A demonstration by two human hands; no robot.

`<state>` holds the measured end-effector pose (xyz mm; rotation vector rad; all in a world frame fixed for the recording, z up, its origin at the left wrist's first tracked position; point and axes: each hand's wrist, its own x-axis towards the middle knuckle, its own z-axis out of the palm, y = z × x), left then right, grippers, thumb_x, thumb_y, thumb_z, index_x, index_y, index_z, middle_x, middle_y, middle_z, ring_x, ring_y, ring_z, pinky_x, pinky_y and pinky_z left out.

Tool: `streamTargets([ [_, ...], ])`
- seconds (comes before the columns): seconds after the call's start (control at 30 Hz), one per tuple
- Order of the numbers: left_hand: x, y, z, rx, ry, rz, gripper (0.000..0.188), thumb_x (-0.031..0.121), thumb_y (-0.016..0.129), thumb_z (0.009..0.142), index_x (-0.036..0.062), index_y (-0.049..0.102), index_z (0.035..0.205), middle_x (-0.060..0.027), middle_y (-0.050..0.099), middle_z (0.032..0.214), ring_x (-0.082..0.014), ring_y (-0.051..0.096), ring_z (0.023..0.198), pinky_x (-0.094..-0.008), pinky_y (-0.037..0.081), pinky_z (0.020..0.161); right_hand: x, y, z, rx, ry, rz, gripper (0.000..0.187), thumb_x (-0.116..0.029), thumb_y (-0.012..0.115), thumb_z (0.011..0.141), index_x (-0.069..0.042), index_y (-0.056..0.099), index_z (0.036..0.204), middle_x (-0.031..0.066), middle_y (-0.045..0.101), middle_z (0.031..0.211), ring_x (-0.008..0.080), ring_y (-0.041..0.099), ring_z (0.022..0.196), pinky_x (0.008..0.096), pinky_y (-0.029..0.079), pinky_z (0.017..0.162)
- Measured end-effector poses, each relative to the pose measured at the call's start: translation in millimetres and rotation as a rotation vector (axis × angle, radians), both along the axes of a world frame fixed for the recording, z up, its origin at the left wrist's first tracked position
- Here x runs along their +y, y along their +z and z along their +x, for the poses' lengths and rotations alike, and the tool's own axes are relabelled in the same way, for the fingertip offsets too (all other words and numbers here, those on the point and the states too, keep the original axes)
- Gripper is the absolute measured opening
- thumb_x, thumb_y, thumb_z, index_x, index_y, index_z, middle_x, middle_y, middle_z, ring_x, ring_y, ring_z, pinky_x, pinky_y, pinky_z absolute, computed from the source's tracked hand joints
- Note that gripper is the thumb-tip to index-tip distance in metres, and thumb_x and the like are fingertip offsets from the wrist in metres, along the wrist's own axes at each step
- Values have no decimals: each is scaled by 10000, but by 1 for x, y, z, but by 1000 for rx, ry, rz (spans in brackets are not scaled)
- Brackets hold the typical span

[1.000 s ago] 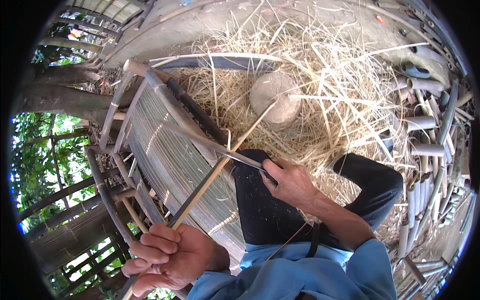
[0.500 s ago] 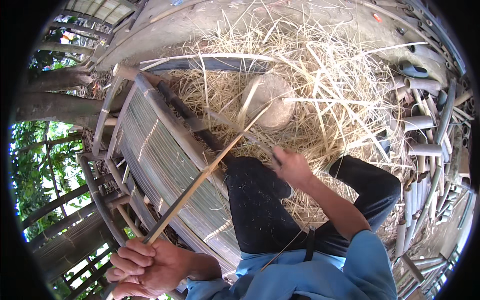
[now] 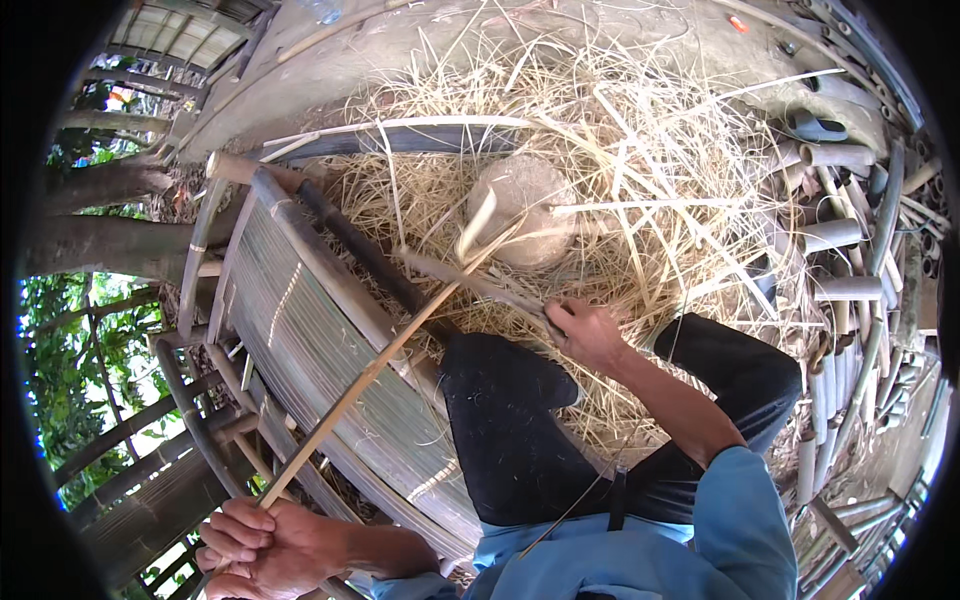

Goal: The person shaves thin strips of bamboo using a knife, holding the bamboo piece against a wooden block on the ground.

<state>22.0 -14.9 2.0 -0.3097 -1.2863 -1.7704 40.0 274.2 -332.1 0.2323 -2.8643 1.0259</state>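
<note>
Bamboo strip (image 3: 370,375): slanting over slatted bench (image 3: 320,330), probably light, springy, sharp-edged; best gripped low, clear of knife (image 3: 512,297).
Left hand (image 3: 265,550): clamped round strip, low down!
Right hand (image 3: 592,335): closed on knife, crossing near strip's far end.

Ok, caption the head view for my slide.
Left hand gripping a long strip, right hand holding a knife across it, pale shavings heaped beyond.

From afar, I see the left hand (image 3: 262,548) gripping a strip (image 3: 365,380), the right hand (image 3: 590,335) holding a knife (image 3: 505,293) across it, shavings (image 3: 660,130) around a stump (image 3: 532,184).
</note>
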Motion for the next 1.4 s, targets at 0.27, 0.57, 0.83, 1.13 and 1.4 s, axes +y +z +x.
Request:
streamTargets([
  [0.27, -15, -1, -25, 64, -377, -17, 489, 406, 459, 1066, 128, 315, 691, 1, 274, 674, -138, 242, 573, -301, 248, 510, 50, -75, -25, -456, -324, -176, 284, -203, 643, 919, -41, 517, 1116, 277, 667, 829, 481, 656, 758, 559, 518, 700],
  [0.57, 46, 4, -6, 135, -115, -73, 423, 414, 369, 1096, 66, 456, 872, -10, 373, 663, -95, 264, 481, -259, 303, 423, -32, 85, -7, -71, -91, -220, 191, -160, 611, 949, -77, 501, 1082, 179, 611, 691, 331, 635, 541, 430, 520, 453],
  [0.83, 62, -2, 10, 132, -70, -35, 439, 442, 393, 1087, 75, 426, 848, 0, 306, 660, -102, 238, 535, -254, 236, 475, -70, 212, 34, 274, 244, -239, 371, -132, 718, 804, -23, 641, 1150, 76, 531, 696, 191, 608, 538, 340, 513, 404],
  [1.13, 27, -4, -2, 34, 85, -29, 425, 398, 467, 1074, 106, 362, 783, 12, 246, 662, -111, 204, 567, -281, 192, 501, -36, 41, -29, -5, -55, -94, 186, -258, 591, 984, -103, 490, 1005, 173, 627, 740, 379, 641, 578, 466, 543, 512],
  [1.4, 7, 1, -27, 34, 11, -23, 406, 396, 457, 1077, 110, 355, 807, 12, 241, 649, -107, 192, 544, -275, 191, 475, 42, -90, -26, -322, -266, 86, 220, -249, 581, 970, -152, 470, 1133, 222, 649, 811, 456, 660, 707, 559, 544, 621],
])
